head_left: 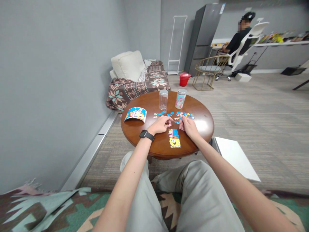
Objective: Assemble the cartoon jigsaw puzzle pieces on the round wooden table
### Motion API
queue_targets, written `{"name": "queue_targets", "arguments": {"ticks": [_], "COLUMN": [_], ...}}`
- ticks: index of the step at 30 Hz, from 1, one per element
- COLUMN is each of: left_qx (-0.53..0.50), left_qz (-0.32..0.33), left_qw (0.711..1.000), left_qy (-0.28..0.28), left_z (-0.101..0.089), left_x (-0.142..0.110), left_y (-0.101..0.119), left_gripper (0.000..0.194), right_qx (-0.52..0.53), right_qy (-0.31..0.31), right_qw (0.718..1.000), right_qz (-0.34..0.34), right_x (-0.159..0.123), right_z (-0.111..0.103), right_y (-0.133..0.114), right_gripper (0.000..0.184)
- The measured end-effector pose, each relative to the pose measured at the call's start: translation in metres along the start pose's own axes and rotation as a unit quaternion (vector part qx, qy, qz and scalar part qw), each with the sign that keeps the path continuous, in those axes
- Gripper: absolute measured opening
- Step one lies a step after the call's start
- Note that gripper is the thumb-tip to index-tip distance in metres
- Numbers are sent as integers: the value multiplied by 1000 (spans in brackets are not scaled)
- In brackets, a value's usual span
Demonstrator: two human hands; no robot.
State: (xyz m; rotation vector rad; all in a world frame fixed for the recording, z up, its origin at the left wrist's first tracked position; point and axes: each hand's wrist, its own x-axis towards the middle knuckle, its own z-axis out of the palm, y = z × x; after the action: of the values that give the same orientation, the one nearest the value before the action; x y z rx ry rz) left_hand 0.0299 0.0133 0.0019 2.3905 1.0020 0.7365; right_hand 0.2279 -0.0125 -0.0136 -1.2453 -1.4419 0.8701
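Note:
My left hand, with a black watch on its wrist, rests on the round wooden table, fingers curled at the top of an assembled strip of a cartoon jigsaw. My right hand lies just right of that strip, fingers pinched together at the loose jigsaw pieces scattered behind it. What either hand pinches is too small to make out. A curved picture card lies at the table's left. A clear jar and a printed canister stand at the far side.
A sofa with a patterned blanket stands behind the table against the grey wall. A red bucket and a gold wire chair are farther back. Another person sits at a desk. A white board lies on the floor to my right.

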Motion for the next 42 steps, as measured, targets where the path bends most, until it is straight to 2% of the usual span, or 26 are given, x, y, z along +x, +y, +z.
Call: {"name": "queue_targets", "arguments": {"ticks": [5, 11, 20, 26, 30, 34, 42], "left_qx": [25, 44, 40, 28, 35, 20, -4], "left_qz": [10, 12, 0, 13, 6, -11, -22], "left_qw": [1000, 999, 999, 999, 998, 998, 998], "left_qy": [11, 19, 25, 27, 43, 58, 55], "left_z": [-1, -1, -1, -2, -3, -4, -5], "left_x": [-1, -1, -1, 0, 1, 2, 1], "left_y": [0, -2, -1, -1, -1, -1, 3], "left_gripper": [26, 21, 21, 29, 23, 17, 9], "right_qx": [-33, -93, -73, -59, -36, -43, -11], "right_qy": [-12, 30, 46, 70, 28, 13, -4], "right_qw": [999, 992, 994, 995, 999, 999, 1000], "right_qz": [-13, -79, -65, -31, -17, -10, 1], "right_x": [3, 4, 3, 3, 3, 3, 2], "right_z": [-1, -2, -4, -2, 0, -1, -1], "right_y": [5, 6, 8, 11, 10, 6, 4], "right_gripper": [68, 45, 34, 22, 15, 18, 41]}}
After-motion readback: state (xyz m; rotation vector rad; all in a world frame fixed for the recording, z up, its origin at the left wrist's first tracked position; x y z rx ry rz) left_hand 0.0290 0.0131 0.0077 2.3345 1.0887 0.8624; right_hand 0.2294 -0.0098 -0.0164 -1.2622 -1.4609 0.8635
